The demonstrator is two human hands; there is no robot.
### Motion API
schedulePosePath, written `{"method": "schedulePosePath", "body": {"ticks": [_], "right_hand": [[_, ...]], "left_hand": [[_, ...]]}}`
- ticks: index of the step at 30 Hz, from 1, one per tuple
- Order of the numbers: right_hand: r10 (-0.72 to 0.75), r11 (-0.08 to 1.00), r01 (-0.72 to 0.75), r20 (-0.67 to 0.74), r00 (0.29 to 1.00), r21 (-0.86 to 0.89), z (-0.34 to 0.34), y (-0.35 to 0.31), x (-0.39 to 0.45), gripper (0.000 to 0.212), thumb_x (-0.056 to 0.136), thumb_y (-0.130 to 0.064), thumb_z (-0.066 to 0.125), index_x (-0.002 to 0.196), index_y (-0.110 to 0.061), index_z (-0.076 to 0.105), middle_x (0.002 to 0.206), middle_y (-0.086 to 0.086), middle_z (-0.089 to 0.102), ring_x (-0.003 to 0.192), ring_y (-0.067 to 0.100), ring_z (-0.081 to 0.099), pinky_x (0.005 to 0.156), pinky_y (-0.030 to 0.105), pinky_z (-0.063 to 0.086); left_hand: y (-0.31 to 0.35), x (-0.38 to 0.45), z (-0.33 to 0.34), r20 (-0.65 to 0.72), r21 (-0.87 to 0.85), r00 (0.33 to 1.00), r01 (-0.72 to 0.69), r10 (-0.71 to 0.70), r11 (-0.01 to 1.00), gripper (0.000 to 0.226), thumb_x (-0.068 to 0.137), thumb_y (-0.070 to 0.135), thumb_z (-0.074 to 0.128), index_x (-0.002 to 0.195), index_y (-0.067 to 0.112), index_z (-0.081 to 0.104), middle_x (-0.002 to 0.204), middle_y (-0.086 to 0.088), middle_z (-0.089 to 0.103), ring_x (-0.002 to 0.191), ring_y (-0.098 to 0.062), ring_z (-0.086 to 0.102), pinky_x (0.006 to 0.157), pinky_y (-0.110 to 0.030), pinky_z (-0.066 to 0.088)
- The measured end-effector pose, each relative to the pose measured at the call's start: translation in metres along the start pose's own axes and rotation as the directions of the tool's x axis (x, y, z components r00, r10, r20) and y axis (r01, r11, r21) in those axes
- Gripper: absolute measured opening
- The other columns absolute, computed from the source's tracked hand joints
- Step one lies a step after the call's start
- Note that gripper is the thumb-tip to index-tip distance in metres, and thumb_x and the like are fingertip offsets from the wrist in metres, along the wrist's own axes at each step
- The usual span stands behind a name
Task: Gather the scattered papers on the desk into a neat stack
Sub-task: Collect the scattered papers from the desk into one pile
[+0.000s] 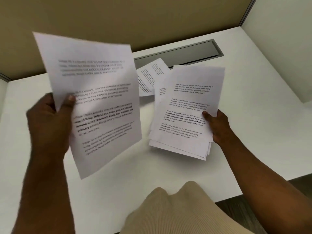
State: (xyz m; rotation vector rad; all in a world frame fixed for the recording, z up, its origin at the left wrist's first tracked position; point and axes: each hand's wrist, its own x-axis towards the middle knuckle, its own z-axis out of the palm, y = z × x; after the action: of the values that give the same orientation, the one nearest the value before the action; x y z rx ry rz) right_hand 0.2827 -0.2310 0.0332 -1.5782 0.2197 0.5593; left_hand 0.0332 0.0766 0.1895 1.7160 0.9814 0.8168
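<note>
My left hand [50, 119] grips a single printed sheet [94, 102] by its left edge and holds it up off the white desk [152, 174], tilted and blurred. To the right, my right hand [217, 127] is shut on the right edge of an uneven bundle of several printed papers [184, 114], its sheets fanned and askew above the desk. One more loose sheet [150, 76] lies flat on the desk behind the bundle, partly over the grey slot and partly hidden by the bundle.
A grey cable tray slot [182, 53] is set into the desk at the back. Tan partition panels [118, 19] wall the desk behind, a white panel [278, 48] on the right. The desk's front edge [263, 188] runs at lower right. My beige clothing [168, 211] fills the bottom.
</note>
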Motion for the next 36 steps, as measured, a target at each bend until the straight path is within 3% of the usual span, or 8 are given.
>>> {"method": "schedulePosePath", "body": {"ticks": [3, 8, 15, 19, 23, 29, 33, 36], "right_hand": [[0.003, 1.000, -0.003, 0.063, 0.998, -0.002, 0.009, 0.000, -0.006, 0.041, 0.090, -0.010, 0.065, 0.130, -0.009, 0.056, 0.124, 0.012, 0.065, 0.107, 0.029, 0.064, 0.095, 0.043, 0.052], [0.009, 1.000, -0.007, 0.280, 0.960, -0.009, 0.031, -0.001, -0.025, 0.041, 0.089, -0.018, 0.067, 0.129, -0.013, 0.058, 0.118, 0.007, 0.070, 0.099, 0.022, 0.070, 0.078, 0.031, 0.060], [-0.026, 1.000, 0.014, 0.463, 0.886, 0.028, 0.051, -0.001, -0.043, 0.046, 0.088, -0.020, 0.068, 0.131, -0.013, 0.055, 0.122, 0.009, 0.068, 0.109, 0.026, 0.067, 0.086, 0.040, 0.057], [0.013, 0.999, -0.036, 0.486, 0.874, 0.037, 0.055, -0.004, -0.048, 0.044, 0.087, -0.018, 0.064, 0.130, -0.012, 0.057, 0.121, 0.008, 0.069, 0.109, 0.023, 0.067, 0.082, 0.032, 0.057], [0.051, 0.996, -0.082, 0.513, 0.857, 0.038, 0.056, -0.004, -0.049, 0.036, 0.092, -0.015, 0.059, 0.128, -0.012, 0.058, 0.121, 0.010, 0.069, 0.110, 0.026, 0.066, 0.083, 0.034, 0.057], [0.130, 0.990, -0.138, 0.535, 0.835, -0.024, 0.065, -0.002, -0.047, 0.033, 0.099, -0.029, 0.050, 0.129, -0.018, 0.058, 0.126, 0.004, 0.067, 0.118, 0.020, 0.062, 0.102, 0.041, 0.048], [0.207, 0.978, -0.160, 0.489, 0.847, -0.136, 0.070, -0.007, -0.039, 0.021, 0.099, -0.042, 0.044, 0.108, -0.034, 0.061, 0.113, -0.016, 0.065, 0.102, -0.002, 0.061, 0.097, 0.026, 0.047], [0.221, 0.969, -0.147, 0.436, 0.872, -0.197, 0.072, -0.011, -0.026, 0.031, 0.097, -0.054, 0.039, 0.105, -0.035, 0.062, 0.103, -0.014, 0.067, 0.094, 0.004, 0.063, 0.083, 0.025, 0.051]], "left_hand": [[0.021, 0.003, 0.001, 0.112, -0.179, 0.993, 0.045, -0.025, 0.983, 0.013, 0.085, 0.033, 0.069, 0.098, 0.030, 0.071, 0.105, 0.004, 0.074, 0.100, -0.026, 0.069, 0.087, -0.045, 0.056], [0.014, -0.007, 0.048, 0.249, -0.226, 0.952, 0.237, -0.179, 0.945, 0.006, 0.088, 0.015, 0.066, 0.093, 0.016, 0.068, 0.084, 0.004, 0.076, 0.076, -0.014, 0.071, 0.070, -0.030, 0.059], [-0.048, -0.015, 0.071, 0.249, 0.136, 0.942, 0.194, -0.223, 0.972, 0.033, 0.090, 0.032, 0.065, 0.120, 0.021, 0.062, 0.116, 0.005, 0.067, 0.103, -0.018, 0.065, 0.094, -0.042, 0.052], [-0.069, -0.020, 0.066, 0.320, 0.067, 0.902, 0.285, -0.291, 0.956, 0.036, 0.090, 0.029, 0.062, 0.124, 0.035, 0.052, 0.129, 0.001, 0.062, 0.113, -0.020, 0.061, 0.097, -0.046, 0.050], [-0.074, -0.029, 0.063, 0.332, -0.203, 0.827, 0.532, -0.454, 0.822, 0.072, 0.089, 0.008, 0.064, 0.146, 0.031, 0.026, 0.134, -0.001, 0.055, 0.107, -0.018, 0.064, 0.082, -0.040, 0.055], [-0.079, -0.050, 0.062, 0.608, -0.236, 0.610, 0.750, -0.508, 0.618, 0.046, 0.082, 0.005, 0.058, 0.128, 0.011, 0.057, 0.118, -0.019, 0.068, 0.099, -0.037, 0.069, 0.073, -0.047, 0.059], [-0.092, -0.050, 0.068, 0.552, -0.217, 0.633, 0.737, -0.542, 0.640, 0.040, 0.085, 0.002, 0.060, 0.122, 0.017, 0.062, 0.116, -0.012, 0.071, 0.101, -0.030, 0.069, 0.078, -0.044, 0.059], [-0.098, -0.046, 0.071, 0.518, -0.217, 0.669, 0.705, -0.533, 0.675, 0.038, 0.084, 0.004, 0.063, 0.119, 0.020, 0.062, 0.115, -0.008, 0.071, 0.104, -0.028, 0.068, 0.084, -0.043, 0.057]]}}
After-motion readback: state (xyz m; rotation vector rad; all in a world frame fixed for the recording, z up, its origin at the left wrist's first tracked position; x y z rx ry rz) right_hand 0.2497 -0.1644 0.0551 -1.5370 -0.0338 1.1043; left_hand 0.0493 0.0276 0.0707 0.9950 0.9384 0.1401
